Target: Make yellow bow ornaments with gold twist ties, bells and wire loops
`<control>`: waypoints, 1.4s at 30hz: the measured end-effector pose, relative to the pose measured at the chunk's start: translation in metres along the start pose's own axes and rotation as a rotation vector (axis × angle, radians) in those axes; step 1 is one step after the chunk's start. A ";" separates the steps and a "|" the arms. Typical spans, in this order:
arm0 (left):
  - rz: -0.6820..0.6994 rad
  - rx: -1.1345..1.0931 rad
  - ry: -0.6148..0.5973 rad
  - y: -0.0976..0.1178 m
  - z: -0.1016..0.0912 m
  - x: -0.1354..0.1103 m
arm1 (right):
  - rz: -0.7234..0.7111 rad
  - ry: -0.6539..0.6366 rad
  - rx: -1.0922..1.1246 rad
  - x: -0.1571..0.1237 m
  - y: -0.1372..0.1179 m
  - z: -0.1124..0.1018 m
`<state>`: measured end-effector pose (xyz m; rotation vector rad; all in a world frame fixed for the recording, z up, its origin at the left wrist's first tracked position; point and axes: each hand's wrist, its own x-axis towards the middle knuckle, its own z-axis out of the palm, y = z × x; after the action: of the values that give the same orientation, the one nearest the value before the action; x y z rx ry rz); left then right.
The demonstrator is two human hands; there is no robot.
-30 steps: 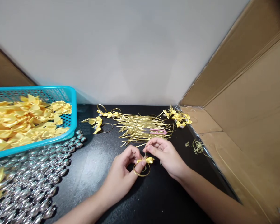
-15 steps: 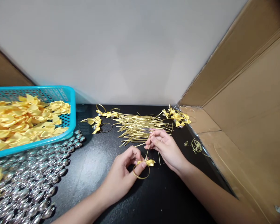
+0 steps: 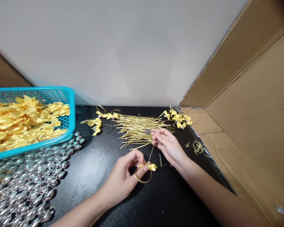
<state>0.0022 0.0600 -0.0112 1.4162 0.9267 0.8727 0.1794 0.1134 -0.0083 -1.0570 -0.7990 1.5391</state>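
Between thumb and fingers, my left hand (image 3: 130, 170) pinches a yellow satin bow (image 3: 152, 167) low over the black table. A gold ring-shaped loop (image 3: 144, 182) hangs from the bow around the thumb. From the bow's middle a thin gold tie (image 3: 150, 154) runs up to my right hand (image 3: 167, 145), whose thumb and fingers are closed on its upper end. A small bead seems to sit at the bow's centre, partly hidden by my fingers. Behind my right hand lies a pile of gold ties (image 3: 139, 127).
A turquoise basket (image 3: 72, 116) of yellow bows (image 3: 26, 119) stands at left, with many silver beads (image 3: 30, 189) before it. Bows with loops lie at left (image 3: 97, 123) and right (image 3: 180, 119) of the ties. Coiled gold scraps (image 3: 198, 147) lie near the cardboard wall (image 3: 255, 85).
My right hand has shifted slightly to the right, and the tie it holds now slants right from the bow. My left hand stays nearly in place on the bow.
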 end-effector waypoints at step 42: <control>-0.018 0.103 0.026 0.002 0.001 -0.001 | 0.082 -0.224 0.256 -0.021 -0.033 0.013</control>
<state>0.0028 0.0590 -0.0089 1.4849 1.0144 0.8415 0.1807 0.1004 0.0309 -0.7469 -0.6926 1.7986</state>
